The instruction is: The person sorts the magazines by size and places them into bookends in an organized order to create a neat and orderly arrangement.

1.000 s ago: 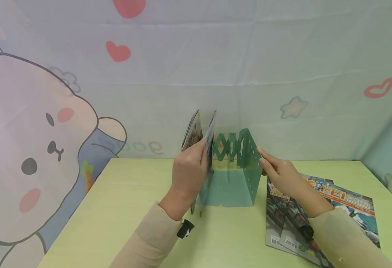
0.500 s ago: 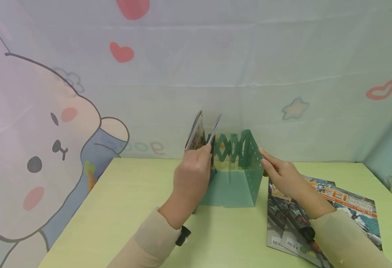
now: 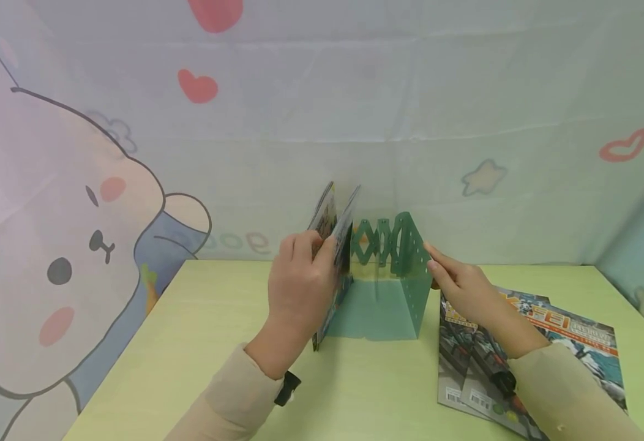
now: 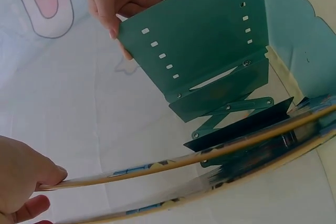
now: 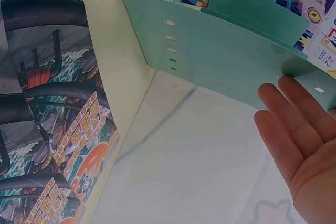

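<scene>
A green expandable bookend (image 3: 377, 312) stands open on the table, its end panel (image 3: 412, 263) perforated with small slots. My left hand (image 3: 300, 282) pinches the front edge of a thin upright magazine (image 3: 346, 223) at the bookend's left side. Another upright magazine (image 3: 324, 211) stands just left of it, and some of my left fingers reach toward it; in the left wrist view both edges show with a gap between them. My right hand (image 3: 462, 285) holds the top edge of the right panel between thumb and index finger, the other fingers lying straight along its outside.
Several magazines (image 3: 592, 343) lie overlapping on the table (image 3: 234, 324) at the right, partly under my right forearm. A printed cloth (image 3: 300, 92) hangs behind the table's back edge. A scissor-link brace (image 3: 365, 242) spans the bookend's back.
My left hand has shifted a little left, its fingers spreading toward the other upright magazine, while the pinched magazine settles inside the bookend. The right hand stays at the panel.
</scene>
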Motion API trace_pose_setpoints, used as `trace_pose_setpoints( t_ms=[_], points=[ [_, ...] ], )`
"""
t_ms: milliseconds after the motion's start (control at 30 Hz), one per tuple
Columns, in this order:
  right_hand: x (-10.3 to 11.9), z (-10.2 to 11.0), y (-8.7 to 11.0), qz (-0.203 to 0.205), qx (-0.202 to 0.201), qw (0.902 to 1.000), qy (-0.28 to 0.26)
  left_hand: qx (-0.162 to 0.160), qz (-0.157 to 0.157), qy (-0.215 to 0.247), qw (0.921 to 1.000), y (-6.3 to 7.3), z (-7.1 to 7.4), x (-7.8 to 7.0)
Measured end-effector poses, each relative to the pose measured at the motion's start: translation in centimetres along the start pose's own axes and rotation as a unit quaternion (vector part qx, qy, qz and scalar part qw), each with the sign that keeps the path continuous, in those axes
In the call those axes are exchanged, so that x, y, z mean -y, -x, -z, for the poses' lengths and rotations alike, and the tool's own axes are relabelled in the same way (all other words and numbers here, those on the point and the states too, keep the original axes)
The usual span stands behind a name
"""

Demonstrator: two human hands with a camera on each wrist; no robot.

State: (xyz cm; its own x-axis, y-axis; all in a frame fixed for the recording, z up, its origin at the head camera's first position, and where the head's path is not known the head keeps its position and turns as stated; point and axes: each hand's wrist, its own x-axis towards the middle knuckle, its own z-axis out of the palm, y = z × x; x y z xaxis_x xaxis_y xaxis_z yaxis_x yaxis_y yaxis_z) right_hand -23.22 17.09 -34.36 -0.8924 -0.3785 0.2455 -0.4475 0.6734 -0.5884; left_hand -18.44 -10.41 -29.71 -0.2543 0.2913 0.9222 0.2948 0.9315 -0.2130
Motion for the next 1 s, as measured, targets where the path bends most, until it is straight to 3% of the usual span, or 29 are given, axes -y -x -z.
trace_pose_setpoints(
  t_ms=[133, 267, 567, 1000],
  points=[
    [0.0, -0.1, 0.0, -0.004, 0.0, 1.0, 0.0, -0.011, 0.009, 0.011, 0.9998, 0.1, -0.2, 0.4],
    [-0.1, -0.1, 0.0, -0.009, 0.002, 0.9999, 0.003, -0.003, 0.016, 0.017, 0.9997, 0.3, -0.1, 0.8],
    [0.0, -0.1, -0.1, -0.015, 0.005, 0.9999, 0.005, 0.026, 0.047, 0.091, 0.9944, 0.8, -0.2, 1.5],
    [0.0, -0.1, 0.0, -0.009, -0.003, 0.9999, 0.006, 0.033, 0.06, 0.126, 0.9897, 1.6, -0.3, 2.3]
  ],
)
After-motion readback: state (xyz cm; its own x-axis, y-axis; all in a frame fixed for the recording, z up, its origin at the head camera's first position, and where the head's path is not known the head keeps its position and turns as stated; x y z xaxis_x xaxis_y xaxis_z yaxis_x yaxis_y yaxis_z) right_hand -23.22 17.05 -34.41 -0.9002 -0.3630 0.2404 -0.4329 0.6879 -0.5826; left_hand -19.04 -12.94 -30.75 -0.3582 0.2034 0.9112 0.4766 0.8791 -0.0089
